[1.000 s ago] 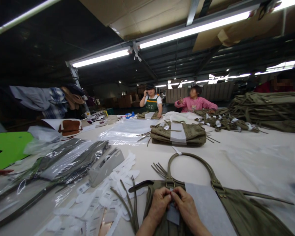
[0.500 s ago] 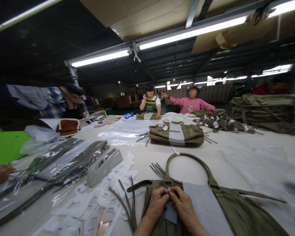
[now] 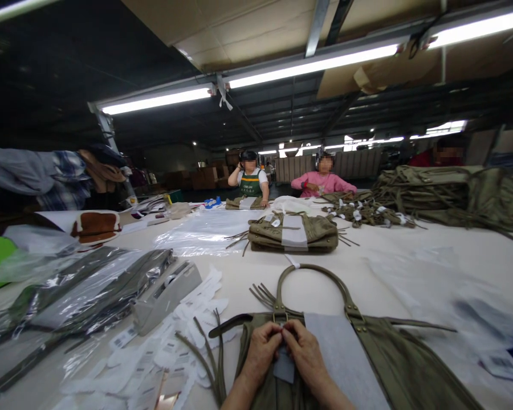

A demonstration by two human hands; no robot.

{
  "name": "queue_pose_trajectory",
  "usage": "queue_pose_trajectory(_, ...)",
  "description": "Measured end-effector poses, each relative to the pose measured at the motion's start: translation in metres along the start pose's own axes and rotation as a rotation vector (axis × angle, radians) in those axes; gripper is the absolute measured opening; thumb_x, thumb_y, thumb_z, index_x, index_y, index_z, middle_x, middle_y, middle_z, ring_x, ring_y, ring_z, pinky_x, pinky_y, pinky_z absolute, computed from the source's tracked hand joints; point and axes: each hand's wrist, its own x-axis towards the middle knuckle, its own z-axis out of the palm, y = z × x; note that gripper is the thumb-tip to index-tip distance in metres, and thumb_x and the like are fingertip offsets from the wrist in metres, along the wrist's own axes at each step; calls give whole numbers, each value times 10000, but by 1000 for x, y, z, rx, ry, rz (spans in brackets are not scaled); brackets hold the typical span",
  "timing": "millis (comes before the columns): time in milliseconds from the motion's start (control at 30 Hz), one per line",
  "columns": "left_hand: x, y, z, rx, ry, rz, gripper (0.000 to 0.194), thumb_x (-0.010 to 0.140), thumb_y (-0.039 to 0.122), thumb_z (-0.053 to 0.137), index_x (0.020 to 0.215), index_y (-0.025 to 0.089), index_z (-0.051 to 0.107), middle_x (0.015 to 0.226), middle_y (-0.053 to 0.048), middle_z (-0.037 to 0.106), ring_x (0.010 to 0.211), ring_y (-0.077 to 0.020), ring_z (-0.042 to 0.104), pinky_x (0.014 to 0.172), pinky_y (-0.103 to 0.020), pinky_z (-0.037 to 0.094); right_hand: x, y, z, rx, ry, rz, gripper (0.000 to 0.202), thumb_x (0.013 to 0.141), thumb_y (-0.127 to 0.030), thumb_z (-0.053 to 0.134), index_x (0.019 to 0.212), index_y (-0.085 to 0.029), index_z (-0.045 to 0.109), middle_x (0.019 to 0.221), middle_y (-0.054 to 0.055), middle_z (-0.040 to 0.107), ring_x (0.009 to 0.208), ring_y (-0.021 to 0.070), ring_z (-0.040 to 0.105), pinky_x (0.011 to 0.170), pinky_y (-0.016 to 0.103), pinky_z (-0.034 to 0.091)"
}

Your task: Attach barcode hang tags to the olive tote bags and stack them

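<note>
An olive bag [image 3: 393,353] lies on the table in front of me, its round handle [image 3: 320,269] standing up behind my hands. White paper [image 3: 346,353] is wrapped across its middle. My left hand [image 3: 263,348] and my right hand [image 3: 300,348] meet at the bag's top edge, below the handle's left buckle. Thumbs and fingertips are pinched together, closed on something too small to make out. A small grey tag [image 3: 284,367] hangs just under the fingertips, against the bag.
White labels [image 3: 154,364] are strewn left of the bag, beside a grey tape dispenser [image 3: 166,296]. Plastic-wrapped goods [image 3: 98,285] lie farther left. Another olive bag [image 3: 293,232] sits behind. Two people [image 3: 251,182] are across the table, near piled bags [image 3: 436,191].
The view has swung right, so most things sit farther left. The pink-sleeved person's outstretched arm has come down and in. My hands stay pinched together at the bag.
</note>
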Motion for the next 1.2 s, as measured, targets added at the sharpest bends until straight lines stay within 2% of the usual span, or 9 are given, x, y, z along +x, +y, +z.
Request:
queue_pose_trajectory(433,2,-7,1,-38,10,0,267,670,317,566,818,109,644,524,11,527,395,-64,381,403,-186,288,-2,-2,-1,-8,23,-41,308,774,-446,435,845,-189,587,795,47,626,694,184,575,657,293,459)
queue_pose_trajectory(567,4,-7,1,-28,14,13,276,662,346,581,792,113,650,545,6,540,397,-58,383,401,-185,284,0,6,0,-30,64,-106,288,770,-400,445,846,-189,625,850,62,640,787,200,590,727,312,469)
queue_pose_trajectory(733,6,-11,2,-70,41,-23,398,590,445,640,818,119,620,635,-14,596,381,-57,399,390,-196,294,5,10,-1,-98,105,-158,334,752,-333,443,984,-168,618,986,95,625,947,219,574,861,339,451)
queue_pose_trajectory(800,6,-14,2,-92,51,-24,428,566,467,653,814,121,611,654,-17,600,379,-57,404,385,-199,291,2,5,-5,-183,81,-215,370,755,-276,412,1060,-156,585,1050,107,600,1004,213,552,897,331,433)
queue_pose_trajectory(900,8,-16,2,-93,55,-10,433,555,491,651,765,115,609,572,3,560,369,-57,390,379,-200,281,-13,0,-13,-407,-80,-318,404,756,-202,404,1132,-186,552,1115,93,569,1041,200,526,906,315,413)
queue_pose_trajectory(1000,9,-8,3,-36,49,13,397,576,472,618,731,106,609,459,36,482,354,-61,364,371,-196,270,-33,3,-15,-678,-263,-351,484,686,-286,580,1165,-222,552,1204,96,542,1093,276,491,912,379,391)
queue_pose_trajectory(1067,5,4,3,43,46,28,346,606,422,585,732,100,602,444,40,469,345,-65,357,360,-196,278,-47,4,-13,-812,-277,-373,593,656,-352,649,1217,-205,525,1281,121,491,1160,327,432,960,440,337)
queue_pose_trajectory(1100,2,11,4,88,47,30,313,623,386,568,739,97,598,450,39,474,345,-69,363,358,-198,289,-54,2,-13,-866,-254,-393,587,688,-353,636,1237,-186,510,1297,131,475,1183,330,408,980,455,310)
queue_pose_trajectory(1200,-10,27,3,165,52,-10,225,646,247,554,799,90,601,561,12,548,395,-73,427,406,-202,349,-71,-17,-14,-1041,-191,-479,406,829,-193,463,1226,-118,502,1237,150,510,1153,292,421,947,429,331)
